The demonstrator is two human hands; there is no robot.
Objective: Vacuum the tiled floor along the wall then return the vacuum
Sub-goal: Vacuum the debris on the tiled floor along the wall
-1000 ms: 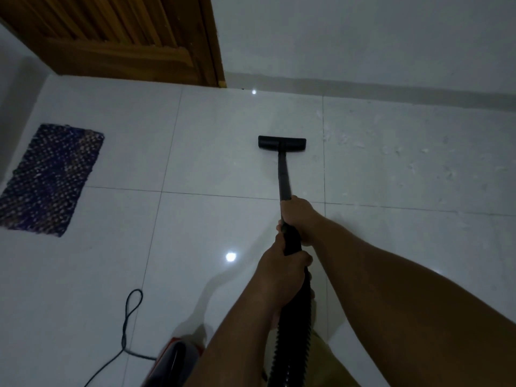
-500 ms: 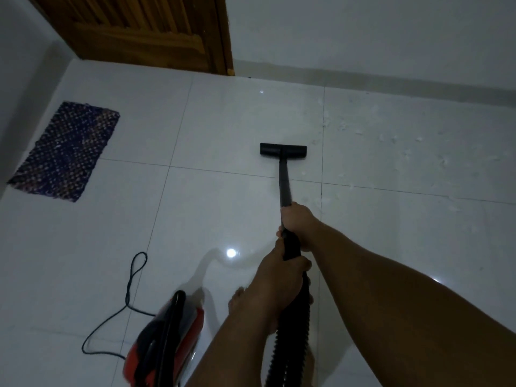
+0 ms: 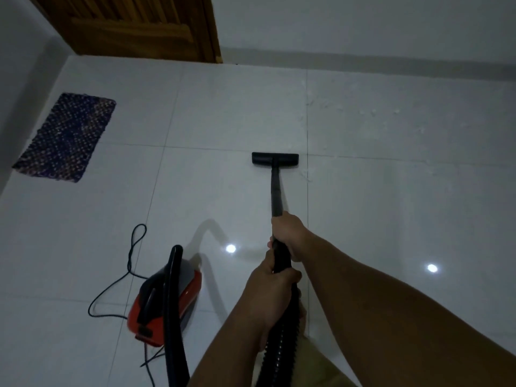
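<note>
floor head (image 3: 275, 158) pulled back from the wall onto the nearer tile row since earlier, red canister (image 3: 164, 300) now in view left, right hand (image 3: 289, 233) ahead and left hand (image 3: 275, 286) behind both clamped on the black wand (image 3: 276, 191), arms extended, no legible labels.

Open tiled floor (image 3: 391, 191) lay rightward along the wall (image 3: 363, 23); the canister (image 3: 167, 297), cord (image 3: 122, 275) and mat (image 3: 67, 138) crowded its left side.
</note>
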